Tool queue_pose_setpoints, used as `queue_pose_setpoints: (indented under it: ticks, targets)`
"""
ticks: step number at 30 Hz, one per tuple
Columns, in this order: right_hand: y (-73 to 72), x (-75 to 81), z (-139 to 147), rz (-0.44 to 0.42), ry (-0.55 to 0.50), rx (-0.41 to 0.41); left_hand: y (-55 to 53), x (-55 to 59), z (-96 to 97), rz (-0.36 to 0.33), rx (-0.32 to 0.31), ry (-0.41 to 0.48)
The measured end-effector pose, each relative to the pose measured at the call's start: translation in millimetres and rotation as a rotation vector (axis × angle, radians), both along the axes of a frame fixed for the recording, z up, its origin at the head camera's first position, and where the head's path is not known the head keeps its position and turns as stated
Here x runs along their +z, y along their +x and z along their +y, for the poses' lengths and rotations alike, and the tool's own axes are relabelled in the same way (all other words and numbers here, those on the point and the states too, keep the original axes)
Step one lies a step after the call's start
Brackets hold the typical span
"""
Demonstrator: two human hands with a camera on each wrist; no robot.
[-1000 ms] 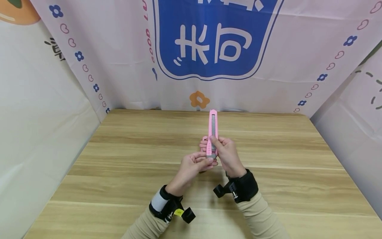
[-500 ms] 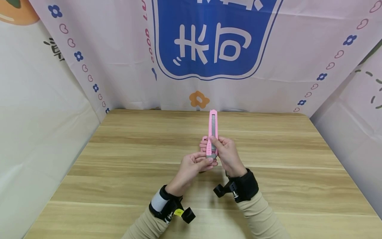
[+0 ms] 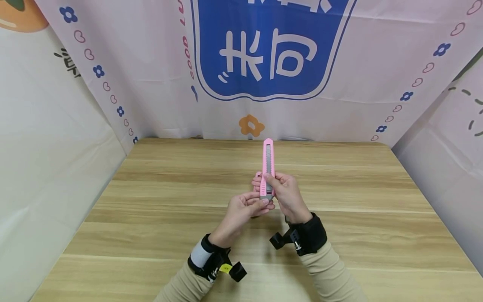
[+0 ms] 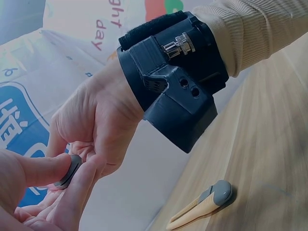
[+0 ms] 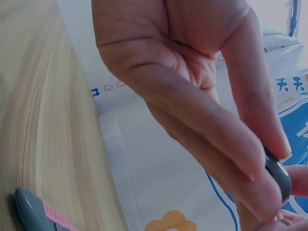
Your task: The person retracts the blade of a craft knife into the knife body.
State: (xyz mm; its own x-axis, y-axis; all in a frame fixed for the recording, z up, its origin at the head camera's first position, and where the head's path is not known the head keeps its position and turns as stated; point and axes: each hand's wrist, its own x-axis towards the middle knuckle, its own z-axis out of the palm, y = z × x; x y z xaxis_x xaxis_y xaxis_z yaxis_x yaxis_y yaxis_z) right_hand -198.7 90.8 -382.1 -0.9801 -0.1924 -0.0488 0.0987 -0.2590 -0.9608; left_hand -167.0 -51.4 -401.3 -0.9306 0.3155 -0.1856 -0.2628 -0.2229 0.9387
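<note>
In the head view a pink utility knife with a grey inset strip points away from me, tip outward. My right hand grips its body, thumb lying on the strip. My left hand pinches the grey end cap between thumb and fingers, as both wrist views show. A second utility knife with a grey rounded end lies on the tabletop below the hands. From the head, the hands hide most of that second knife. No bare blade is plainly visible.
The wood-grain table reaches back to a printed cloth wall with a blue sign. Pale cloth stands along the left and right sides. Each wrist carries a black strapped camera mount.
The pink knife has shifted very slightly left. The right thumb sits a little farther back along the grey strip, and the strip's rear end looks different. Both hands keep their hold.
</note>
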Motion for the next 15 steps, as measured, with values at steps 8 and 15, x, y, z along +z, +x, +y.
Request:
queue_pose_setpoints:
  ticks: [8,15]
  targets:
    - [-0.3,0.4,-0.5,-0.008,0.006,-0.001,0.2,0.2,0.2,0.003,0.012,0.001]
    - [-0.6,0.3,0.1,-0.006,0.002,0.012,-0.2,-0.6,0.8,0.007,0.004,0.011]
